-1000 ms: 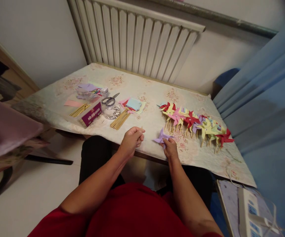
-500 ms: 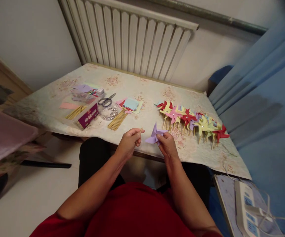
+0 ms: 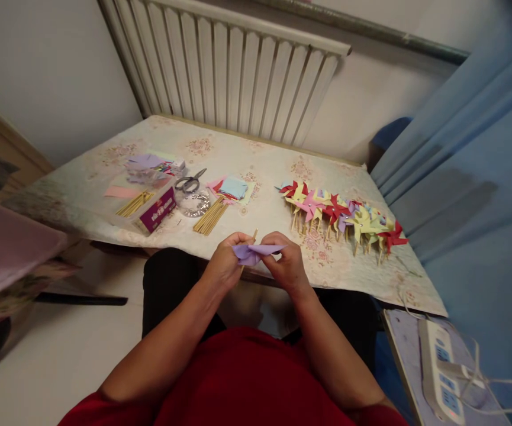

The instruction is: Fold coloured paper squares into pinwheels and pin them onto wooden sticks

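Observation:
Close to the table's front edge, a purple paper pinwheel [image 3: 256,254] is held between my two hands. My left hand [image 3: 226,260] is closed on a thin wooden stick [image 3: 255,234], whose tip sticks up behind the purple paper. My right hand [image 3: 287,263] pinches the pinwheel from the right side. Whether paper and stick are joined is hidden by the fingers. Beyond my left hand lie a bundle of wooden sticks [image 3: 211,216] and a stack of coloured paper squares [image 3: 233,188].
Finished pinwheels [image 3: 335,210] stand in a cluster at the right. To the left are a round dish of metal pins [image 3: 196,203], scissors [image 3: 190,181] and a purple-labelled box [image 3: 158,212] with sticks. A power strip [image 3: 441,370] lies on a side surface at lower right.
My hands have come together. The purple pinwheel has moved left and tilted, and now meets the stick in my left hand.

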Demonstrator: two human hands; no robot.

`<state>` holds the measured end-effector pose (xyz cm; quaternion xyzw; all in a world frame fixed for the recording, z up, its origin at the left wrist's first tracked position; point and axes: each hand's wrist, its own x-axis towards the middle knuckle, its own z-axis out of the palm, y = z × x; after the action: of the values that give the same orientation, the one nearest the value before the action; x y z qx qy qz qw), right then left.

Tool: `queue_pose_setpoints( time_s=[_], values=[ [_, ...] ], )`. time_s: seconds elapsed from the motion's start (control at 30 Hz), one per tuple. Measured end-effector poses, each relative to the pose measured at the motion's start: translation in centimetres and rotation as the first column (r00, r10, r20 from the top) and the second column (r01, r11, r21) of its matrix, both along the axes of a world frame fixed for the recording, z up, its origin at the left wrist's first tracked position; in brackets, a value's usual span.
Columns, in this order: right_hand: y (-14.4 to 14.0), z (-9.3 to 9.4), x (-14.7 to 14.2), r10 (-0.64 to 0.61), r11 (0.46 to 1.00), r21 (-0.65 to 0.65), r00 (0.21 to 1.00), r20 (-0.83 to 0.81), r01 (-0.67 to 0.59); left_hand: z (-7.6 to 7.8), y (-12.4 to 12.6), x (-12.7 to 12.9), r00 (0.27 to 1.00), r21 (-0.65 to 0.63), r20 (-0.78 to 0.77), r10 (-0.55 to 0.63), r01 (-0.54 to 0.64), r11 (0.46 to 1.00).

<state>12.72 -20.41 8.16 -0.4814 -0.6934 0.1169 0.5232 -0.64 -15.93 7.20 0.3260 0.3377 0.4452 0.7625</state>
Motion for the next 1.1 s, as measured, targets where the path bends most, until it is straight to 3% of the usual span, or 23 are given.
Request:
queue_pose_setpoints(
  time_s=[0.2,0.53,1.1],
  values=[
    [0.1,-0.3,-0.2,-0.049,0.990,0.134,0.994,0.095,0.036,0.8,-0.3,-0.2,1.000,-0.025,0.009,-0.001,0.001,1.000],
    [0.1,-0.1,-0.4,-0.104,0.979,0.188,0.982,0.160,0.073,1.3,-0.4,-0.6,0.999,-0.033,0.031,-0.020,0.021,0.999],
    [-1.0,0.4,-0.7,-0.187,0.947,0.301,0.955,0.230,0.113,1.5,-0.4,-1.5,0.988,0.120,0.010,-0.152,0.149,0.981]
  ],
)
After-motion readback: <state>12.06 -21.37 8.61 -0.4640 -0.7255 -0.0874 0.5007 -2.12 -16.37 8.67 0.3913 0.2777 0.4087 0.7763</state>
